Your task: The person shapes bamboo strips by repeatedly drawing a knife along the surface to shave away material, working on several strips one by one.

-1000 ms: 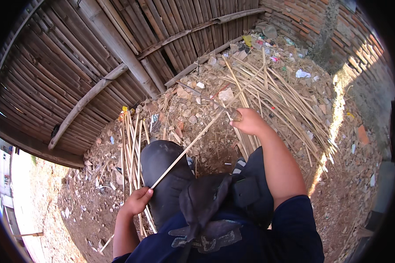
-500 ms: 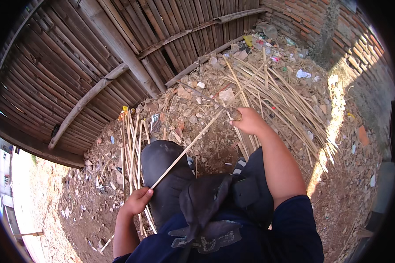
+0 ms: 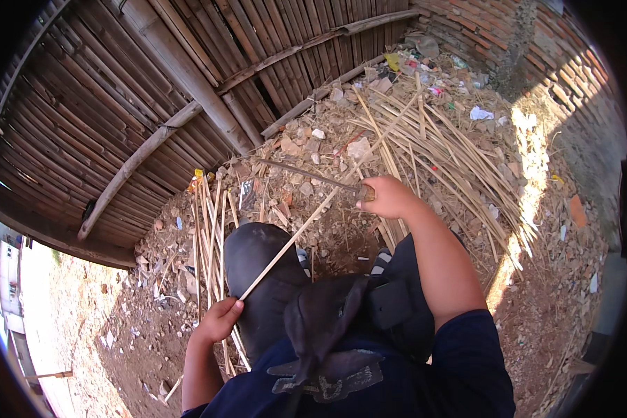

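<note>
My left hand (image 3: 221,320) is closed around the near end of a long, thin bamboo strip (image 3: 285,249), beside my left knee. The strip slants up over that knee and away to the right, toward the heap of strips. My right hand (image 3: 393,198) grips the short handle of a knife with a long, narrow, dark blade (image 3: 305,174). That blade points left and slightly away from me, and crosses the strip close to the handle. Whether its edge is cutting into the strip cannot be made out.
Many bamboo strips (image 3: 460,167) lie heaped at the right, and a smaller bundle (image 3: 206,237) rests left of my knee. Rubble and litter cover the dirt ground. A bamboo slat wall (image 3: 63,132) rises at the left and back, a brick wall (image 3: 460,35) at the far right.
The knife blade has turned, its tip swinging left and nearer to me. My right hand has shifted very slightly left, while my left hand and the strip stay nearly in place.
</note>
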Demonstrator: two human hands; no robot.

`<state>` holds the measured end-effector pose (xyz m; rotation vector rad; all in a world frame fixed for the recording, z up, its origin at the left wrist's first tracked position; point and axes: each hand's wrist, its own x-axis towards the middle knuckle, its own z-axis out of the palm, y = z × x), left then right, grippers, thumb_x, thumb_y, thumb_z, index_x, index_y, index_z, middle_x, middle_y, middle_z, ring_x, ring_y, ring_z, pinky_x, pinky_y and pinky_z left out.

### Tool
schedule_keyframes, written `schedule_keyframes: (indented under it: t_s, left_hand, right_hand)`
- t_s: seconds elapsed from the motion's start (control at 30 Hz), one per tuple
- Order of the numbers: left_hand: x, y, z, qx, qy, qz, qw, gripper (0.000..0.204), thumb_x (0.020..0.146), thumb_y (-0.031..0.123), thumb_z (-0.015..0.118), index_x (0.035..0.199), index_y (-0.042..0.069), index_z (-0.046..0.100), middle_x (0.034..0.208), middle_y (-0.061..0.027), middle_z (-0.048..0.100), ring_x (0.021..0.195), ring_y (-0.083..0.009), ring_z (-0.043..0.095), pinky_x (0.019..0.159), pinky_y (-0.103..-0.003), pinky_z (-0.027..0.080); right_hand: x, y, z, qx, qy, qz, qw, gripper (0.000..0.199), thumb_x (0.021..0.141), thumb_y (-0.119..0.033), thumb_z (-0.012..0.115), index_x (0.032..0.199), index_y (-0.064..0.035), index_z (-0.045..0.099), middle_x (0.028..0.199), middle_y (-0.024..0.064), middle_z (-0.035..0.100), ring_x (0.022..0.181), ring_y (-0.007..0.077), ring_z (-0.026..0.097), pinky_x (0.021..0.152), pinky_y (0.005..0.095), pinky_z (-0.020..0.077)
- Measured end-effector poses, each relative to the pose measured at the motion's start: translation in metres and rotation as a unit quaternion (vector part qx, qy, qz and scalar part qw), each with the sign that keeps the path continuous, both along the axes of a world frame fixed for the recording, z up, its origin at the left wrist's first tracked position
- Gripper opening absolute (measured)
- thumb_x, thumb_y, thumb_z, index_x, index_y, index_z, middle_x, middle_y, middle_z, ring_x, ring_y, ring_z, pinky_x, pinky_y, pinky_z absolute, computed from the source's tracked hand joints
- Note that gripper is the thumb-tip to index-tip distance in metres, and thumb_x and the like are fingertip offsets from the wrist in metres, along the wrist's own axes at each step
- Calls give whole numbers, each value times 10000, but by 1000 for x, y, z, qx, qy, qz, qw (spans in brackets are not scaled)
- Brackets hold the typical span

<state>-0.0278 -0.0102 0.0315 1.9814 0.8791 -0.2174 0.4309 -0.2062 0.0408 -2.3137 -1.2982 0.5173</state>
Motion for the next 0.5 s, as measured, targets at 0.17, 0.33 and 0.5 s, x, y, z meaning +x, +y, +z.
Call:
schedule_keyframes:
  t_s: [0.17, 0.33, 0.5]
  left_hand:
    - [1, -1, 1, 2, 13, 9, 1000, 461, 1063, 427, 537, 857, 16, 571, 729, -61, 520, 734, -169, 475, 695, -370, 446]
    - [1, -2, 4, 16, -2, 0, 1000, 461, 1061, 428, 540, 865, 12, 583, 731, -74, 542, 732, -170, 484, 695, -370, 450]
    - [4, -6, 9, 23, 6, -1, 1000, 461, 1062, 426, 535, 860, 13, 574, 719, -77, 546, 722, -172, 494, 687, -375, 453]
  right_hand:
    - [17, -6, -7, 28, 30, -88, 995, 567, 829, -348, 786, 1289, -43, 659, 1219, 279, 659, 1147, 412, 638, 983, 452, 509]
    - [-5, -2, 0, -8, -16, -6, 1000, 424, 835, -344, 773, 1163, -86, 702, 1066, 218, 708, 1038, 402, 671, 912, 488, 530]
    - [-16, 6, 5, -56, -23, 46, 997, 443, 821, -347, 781, 1174, -89, 708, 1075, 202, 717, 1040, 399, 675, 907, 488, 538]
